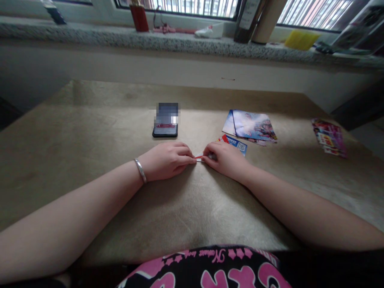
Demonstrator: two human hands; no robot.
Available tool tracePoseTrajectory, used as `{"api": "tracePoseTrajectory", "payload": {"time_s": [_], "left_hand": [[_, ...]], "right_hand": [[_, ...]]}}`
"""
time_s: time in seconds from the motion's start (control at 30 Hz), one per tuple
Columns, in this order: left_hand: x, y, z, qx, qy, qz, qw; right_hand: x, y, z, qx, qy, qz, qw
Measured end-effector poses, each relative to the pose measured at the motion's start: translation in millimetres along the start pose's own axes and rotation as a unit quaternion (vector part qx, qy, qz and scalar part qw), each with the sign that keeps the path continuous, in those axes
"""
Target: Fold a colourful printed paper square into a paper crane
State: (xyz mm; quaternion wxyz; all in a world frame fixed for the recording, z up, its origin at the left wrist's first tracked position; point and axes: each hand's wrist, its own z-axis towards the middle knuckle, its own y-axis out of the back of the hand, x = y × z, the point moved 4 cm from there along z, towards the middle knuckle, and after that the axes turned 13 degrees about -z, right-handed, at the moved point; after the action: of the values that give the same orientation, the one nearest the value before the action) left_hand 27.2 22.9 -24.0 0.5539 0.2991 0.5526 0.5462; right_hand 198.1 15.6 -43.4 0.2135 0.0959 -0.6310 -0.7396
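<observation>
Both hands meet low over the middle of the table. Between their fingertips shows a small red and white strip, perhaps folded paper (199,158); most of it is hidden. My left hand (168,160), with a silver bangle (140,171) on its wrist, pinches the strip's left end. Closed on the right end is my right hand (226,160), fingers curled. Just behind that hand lies a blue and red card with a QR code (240,147), partly covered by it. Farther back rest several glossy picture sheets (255,125), overlapping.
A phone (166,130) with a blurred-out screen lies beyond my left hand. Colourful printed pieces (329,138) sit near the right edge of the table (90,132). On the stone windowsill (105,38) stand a red container (139,18), a dark bottle (246,22) and a yellow item (301,40).
</observation>
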Motion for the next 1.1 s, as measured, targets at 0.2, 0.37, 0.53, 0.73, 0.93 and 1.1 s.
{"api": "tracePoseTrajectory", "payload": {"time_s": [0.2,0.37,0.53,0.73,0.93,1.1], "left_hand": [[-2.9,-1.0,2.4,-0.002,0.0,0.024,1.0],[-3.9,-2.1,3.8,0.002,0.013,0.04,0.999],[-6.2,-1.3,4.7,-0.004,0.003,0.06,0.998],[-8.7,-3.2,7.0,0.008,0.003,0.084,0.996],[-5.1,-2.1,5.1,0.021,0.001,0.08,0.997],[-2.7,1.6,3.0,0.037,-0.012,0.051,0.998]], "right_hand": [[-0.1,-0.9,1.2,-0.007,0.008,0.01,1.0],[-0.2,-0.2,1.6,-0.006,0.014,0.0,1.0],[0.9,1.5,0.9,-0.005,0.008,-0.005,1.0],[4.5,3.0,0.7,-0.047,0.092,0.003,0.995],[7.4,4.6,-2.4,-0.082,0.173,-0.007,0.981],[7.9,4.6,-5.3,-0.075,0.177,-0.012,0.981]]}}
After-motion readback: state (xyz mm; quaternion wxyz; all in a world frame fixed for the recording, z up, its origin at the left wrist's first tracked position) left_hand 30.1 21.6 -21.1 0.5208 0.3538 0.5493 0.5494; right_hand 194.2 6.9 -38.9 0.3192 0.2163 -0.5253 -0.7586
